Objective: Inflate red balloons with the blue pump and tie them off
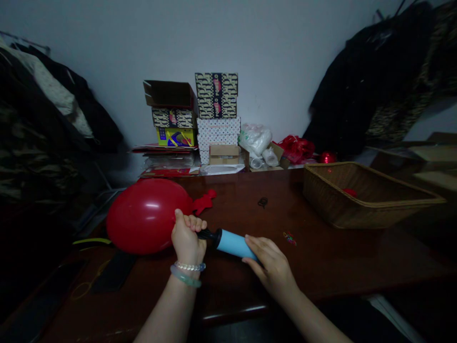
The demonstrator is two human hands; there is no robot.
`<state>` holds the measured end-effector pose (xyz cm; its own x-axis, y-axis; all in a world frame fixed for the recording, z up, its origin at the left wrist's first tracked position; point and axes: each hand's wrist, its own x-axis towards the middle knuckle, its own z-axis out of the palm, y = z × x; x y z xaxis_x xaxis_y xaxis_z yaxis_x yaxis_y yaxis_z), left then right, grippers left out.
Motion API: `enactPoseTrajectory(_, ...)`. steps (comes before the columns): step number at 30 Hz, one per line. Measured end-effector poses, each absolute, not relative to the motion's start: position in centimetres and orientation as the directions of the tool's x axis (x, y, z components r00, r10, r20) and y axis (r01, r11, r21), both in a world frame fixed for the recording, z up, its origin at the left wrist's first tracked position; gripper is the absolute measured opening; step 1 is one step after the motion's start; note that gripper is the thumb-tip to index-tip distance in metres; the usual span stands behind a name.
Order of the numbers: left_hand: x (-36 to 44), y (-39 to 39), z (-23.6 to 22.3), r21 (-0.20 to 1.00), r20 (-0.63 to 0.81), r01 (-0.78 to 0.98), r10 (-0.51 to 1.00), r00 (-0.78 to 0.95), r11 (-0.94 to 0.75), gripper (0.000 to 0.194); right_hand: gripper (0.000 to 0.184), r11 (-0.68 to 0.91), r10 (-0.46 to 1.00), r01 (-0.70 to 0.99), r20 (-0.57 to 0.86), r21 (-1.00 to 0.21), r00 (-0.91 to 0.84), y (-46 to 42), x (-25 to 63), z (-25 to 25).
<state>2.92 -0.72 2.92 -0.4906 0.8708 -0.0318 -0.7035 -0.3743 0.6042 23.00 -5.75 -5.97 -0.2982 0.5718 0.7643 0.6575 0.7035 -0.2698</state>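
A large inflated red balloon (148, 216) hangs over the left part of the table, joined at its neck to a hand pump (235, 244) with a light blue barrel and a black nozzle end. My left hand (187, 233) is closed around the balloon's neck and the black nozzle, hiding where they meet. Wrapped over the right end of the blue barrel is my right hand (269, 264). Just behind my left hand lie some flat red balloons (204, 202) on the tabletop.
A wicker basket (371, 209) with something red inside stands at the right. Small coloured bands (290, 238) and a black tangled item (263, 202) lie on the brown table (243, 195). Stacked boxes (217, 95) and plastic bags (257, 140) line the wall. A dark phone-like slab (114, 270) lies left.
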Motion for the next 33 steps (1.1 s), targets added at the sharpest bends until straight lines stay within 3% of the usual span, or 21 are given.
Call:
enactPoseTrajectory(16,-4.1,-0.6,5.0,0.577,-0.001,-0.651,0.796,-0.605,-0.493,0.046,0.049,0.699,0.578,0.671,0.749,-0.249,-0.324,-4.7,25.0,-4.8)
enactPoseTrajectory(33,1.0,-0.5,3.4,0.594,-0.016,-0.697,0.861,-0.509,-0.401,0.049,0.051,0.718,0.555,0.650,0.769,-0.250,-0.317,-5.4,23.7,-5.6)
